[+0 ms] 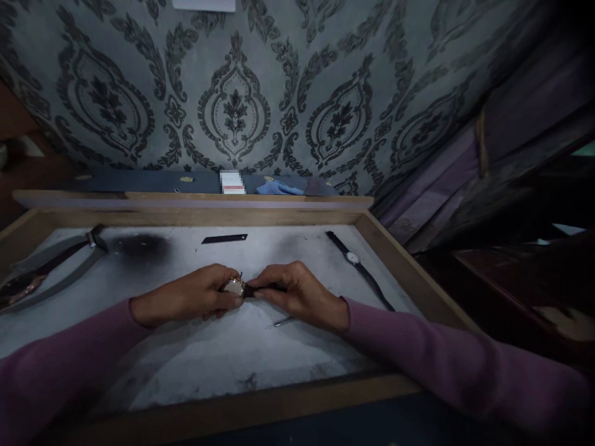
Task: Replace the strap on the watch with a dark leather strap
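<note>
Between my hands, over the middle of the white tray surface, is a watch (235,287) with a pale round face and a gold-coloured case. My left hand (199,294) pinches the case between thumb and fingers. My right hand (297,291) grips the dark strap (251,291) at the case's right side; part of the strap is hidden by the fingers. Below my right hand a thin metal tool (282,321) lies on the surface, its other end covered by the hand.
A watch with a black strap (353,257) lies at the right, a black blade-like strip (224,238) at the back, and a large watch (23,285) at the far left. Wooden edges (209,217) frame the surface. Behind them are a white box (232,181) and blue cloth (280,187).
</note>
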`<state>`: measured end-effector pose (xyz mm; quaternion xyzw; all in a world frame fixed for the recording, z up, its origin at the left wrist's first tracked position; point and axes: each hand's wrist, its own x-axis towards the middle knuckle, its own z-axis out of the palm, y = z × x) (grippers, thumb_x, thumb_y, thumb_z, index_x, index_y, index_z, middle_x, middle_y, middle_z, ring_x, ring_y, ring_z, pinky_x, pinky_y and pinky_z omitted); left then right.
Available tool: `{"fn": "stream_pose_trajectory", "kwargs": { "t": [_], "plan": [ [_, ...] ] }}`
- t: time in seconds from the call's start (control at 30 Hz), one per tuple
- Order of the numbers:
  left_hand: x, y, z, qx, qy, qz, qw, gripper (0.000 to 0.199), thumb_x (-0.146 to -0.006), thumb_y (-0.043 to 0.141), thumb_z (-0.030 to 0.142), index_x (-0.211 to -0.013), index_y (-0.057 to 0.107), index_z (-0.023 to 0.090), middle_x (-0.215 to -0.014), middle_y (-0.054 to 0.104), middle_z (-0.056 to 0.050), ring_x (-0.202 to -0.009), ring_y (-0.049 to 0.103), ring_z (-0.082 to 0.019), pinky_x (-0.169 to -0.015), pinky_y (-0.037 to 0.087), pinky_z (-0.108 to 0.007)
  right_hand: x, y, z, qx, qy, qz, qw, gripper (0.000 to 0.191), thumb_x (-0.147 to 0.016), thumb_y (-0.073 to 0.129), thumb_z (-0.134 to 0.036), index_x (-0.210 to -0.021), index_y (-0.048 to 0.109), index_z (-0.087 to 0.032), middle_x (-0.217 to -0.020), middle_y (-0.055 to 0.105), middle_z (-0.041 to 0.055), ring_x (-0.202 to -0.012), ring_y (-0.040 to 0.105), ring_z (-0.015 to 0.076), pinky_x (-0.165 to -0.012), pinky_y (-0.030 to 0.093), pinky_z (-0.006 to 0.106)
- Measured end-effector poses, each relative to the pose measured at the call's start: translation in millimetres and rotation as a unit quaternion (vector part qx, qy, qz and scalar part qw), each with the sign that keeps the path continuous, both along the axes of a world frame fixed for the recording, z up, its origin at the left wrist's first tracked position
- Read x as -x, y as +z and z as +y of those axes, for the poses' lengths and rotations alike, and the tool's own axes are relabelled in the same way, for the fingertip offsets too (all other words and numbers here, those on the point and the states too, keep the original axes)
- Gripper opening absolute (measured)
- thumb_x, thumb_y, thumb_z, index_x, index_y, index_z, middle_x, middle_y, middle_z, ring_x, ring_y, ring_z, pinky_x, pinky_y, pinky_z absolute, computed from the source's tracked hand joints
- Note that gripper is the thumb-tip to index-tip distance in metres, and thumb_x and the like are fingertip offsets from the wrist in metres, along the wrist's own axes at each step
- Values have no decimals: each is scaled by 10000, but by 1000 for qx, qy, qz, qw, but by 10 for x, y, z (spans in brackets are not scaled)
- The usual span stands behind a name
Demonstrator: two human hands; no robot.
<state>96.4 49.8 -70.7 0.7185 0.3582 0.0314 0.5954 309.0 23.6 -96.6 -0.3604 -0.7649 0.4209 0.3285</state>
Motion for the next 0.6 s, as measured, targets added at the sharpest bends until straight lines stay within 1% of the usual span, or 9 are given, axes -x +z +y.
{"fn": "stream_pose_trajectory", "kwargs": {
  "t": [0.17, 0.27, 0.4, 0.6],
  "plan": [
    [4, -12, 10, -5, -13, -5, 1000, 207, -802, 546, 353, -720, 475, 176, -580, 459, 61, -468, 390, -84, -456, 312, -222, 2, -6, -5, 29, 16, 7, 999, 164, -837, 614, -153, -971, 709, -153, -921, 734, 50, -845, 680, 149, -781, 545, 281],
    [6, -3, 16, -30, -23, 6, 999, 214, -800, 547, 353, -704, 467, 179, -587, 452, 56, -500, 389, -93, -483, 306, -231, 5, 8, -9, 34, 23, -7, 999, 143, -851, 601, -152, -957, 697, -136, -901, 730, 57, -835, 676, 152, -768, 543, 279],
    [4, 21, 29, -64, -36, 19, 997, 228, -802, 532, 372, -694, 460, 185, -604, 446, 47, -542, 387, -111, -514, 306, -246, 8, 15, -16, 24, 18, -13, 999, 140, -840, 602, -137, -945, 695, -135, -891, 729, 55, -823, 675, 155, -752, 540, 275],
    [13, 12, 37, -111, -59, 37, 991, 214, -819, 512, 353, -694, 462, 186, -635, 477, 35, -592, 440, -130, -557, 325, -257, 19, 31, -21, 32, 16, -11, 999, 128, -824, 613, -135, -917, 701, -140, -883, 734, 47, -809, 679, 153, -755, 538, 275]
  ]
}}
